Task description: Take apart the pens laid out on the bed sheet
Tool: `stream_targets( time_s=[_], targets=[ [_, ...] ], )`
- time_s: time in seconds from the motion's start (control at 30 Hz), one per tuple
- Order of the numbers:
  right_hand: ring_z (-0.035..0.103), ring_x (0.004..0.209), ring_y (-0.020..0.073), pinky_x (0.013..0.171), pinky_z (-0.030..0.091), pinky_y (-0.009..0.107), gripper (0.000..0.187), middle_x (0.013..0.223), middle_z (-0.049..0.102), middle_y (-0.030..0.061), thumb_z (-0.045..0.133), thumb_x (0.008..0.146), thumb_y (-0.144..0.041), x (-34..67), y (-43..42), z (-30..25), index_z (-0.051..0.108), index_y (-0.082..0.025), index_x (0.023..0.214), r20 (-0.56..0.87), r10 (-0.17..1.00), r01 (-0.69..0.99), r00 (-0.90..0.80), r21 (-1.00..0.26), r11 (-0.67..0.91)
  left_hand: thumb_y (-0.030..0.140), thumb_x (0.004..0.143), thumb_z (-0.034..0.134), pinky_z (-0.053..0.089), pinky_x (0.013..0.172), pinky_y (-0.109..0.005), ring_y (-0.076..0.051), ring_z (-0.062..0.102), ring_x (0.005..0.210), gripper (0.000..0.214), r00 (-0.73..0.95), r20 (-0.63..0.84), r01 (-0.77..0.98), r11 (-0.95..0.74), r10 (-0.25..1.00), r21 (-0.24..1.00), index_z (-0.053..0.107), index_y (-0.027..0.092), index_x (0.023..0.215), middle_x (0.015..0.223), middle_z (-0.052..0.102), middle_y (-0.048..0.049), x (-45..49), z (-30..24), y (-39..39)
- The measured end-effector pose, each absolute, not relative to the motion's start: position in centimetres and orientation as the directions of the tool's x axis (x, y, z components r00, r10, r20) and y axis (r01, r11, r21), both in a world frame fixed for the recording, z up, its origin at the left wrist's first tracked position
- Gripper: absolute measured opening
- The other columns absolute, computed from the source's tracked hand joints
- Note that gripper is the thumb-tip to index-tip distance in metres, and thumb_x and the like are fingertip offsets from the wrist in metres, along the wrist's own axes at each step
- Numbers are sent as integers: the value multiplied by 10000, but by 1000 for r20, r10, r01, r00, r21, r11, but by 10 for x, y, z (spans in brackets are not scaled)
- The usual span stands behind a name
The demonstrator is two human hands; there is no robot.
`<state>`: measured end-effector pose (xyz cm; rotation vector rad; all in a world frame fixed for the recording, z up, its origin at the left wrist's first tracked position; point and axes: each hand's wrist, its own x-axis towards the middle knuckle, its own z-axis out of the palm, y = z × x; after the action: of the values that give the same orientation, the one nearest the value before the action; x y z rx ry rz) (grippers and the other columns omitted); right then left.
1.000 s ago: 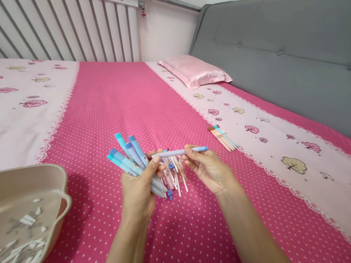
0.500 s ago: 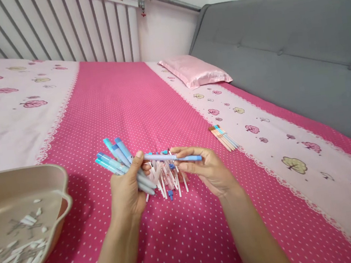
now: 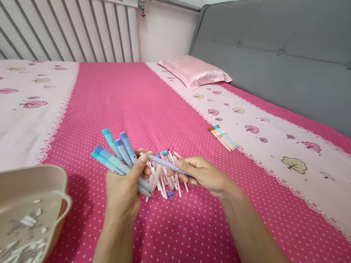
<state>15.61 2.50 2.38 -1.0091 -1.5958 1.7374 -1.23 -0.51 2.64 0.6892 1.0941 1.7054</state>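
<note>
My left hand [image 3: 124,194] is closed round a bundle of blue-capped pens [image 3: 114,154] that fan up and to the left. My right hand [image 3: 202,175] pinches a single pale lilac pen [image 3: 162,162], tilted so its far end touches the fingers of my left hand. Under and between both hands lies a small heap of loose pen parts [image 3: 167,178], white and pinkish tubes with a few blue bits, on the pink dotted bedsheet [image 3: 146,105].
A beige plastic basin [image 3: 24,186] with several white scraps inside stands at the lower left. A short row of pens [image 3: 223,137] lies on the sheet to the right. A pink pillow [image 3: 193,71] and a grey padded headboard [image 3: 289,60] are behind.
The right hand has swung the lilac pen from level to tilted, bringing its far end against the left hand's bundle. The left hand has shifted slightly left with its pens.
</note>
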Motion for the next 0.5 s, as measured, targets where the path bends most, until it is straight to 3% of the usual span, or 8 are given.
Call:
stream_targets(
  time_s=[0.07,0.3,0.5],
  targets=[
    [328,438,31,438,237,181,328,530,444,-60,553,820,-446,157,26,22,688,-148,814,-137,828,80,-543,-991,-112,263,567,790,385,308,-147,-78,476,384,308,-401,-41,-403,-136,915,905,640,136,805,471,561,35,-11,26,-5],
    [569,671,120,636,433,247,177,763,661,17,710,674,-291,150,27,13,672,-176,803,37,953,143,-300,-986,83,272,518,811,366,270,-169,-82,451,323,315,-479,-134,-392,-74,867,917,604,125,705,443,538,44,-8,22,-3],
    [574,679,132,633,449,252,140,747,623,2,663,650,-164,141,24,11,565,-191,748,129,979,227,-156,-960,163,281,487,825,365,280,-165,-81,456,336,342,-495,-182,-412,-46,850,910,600,120,688,437,539,41,-9,21,-2]
  ],
)
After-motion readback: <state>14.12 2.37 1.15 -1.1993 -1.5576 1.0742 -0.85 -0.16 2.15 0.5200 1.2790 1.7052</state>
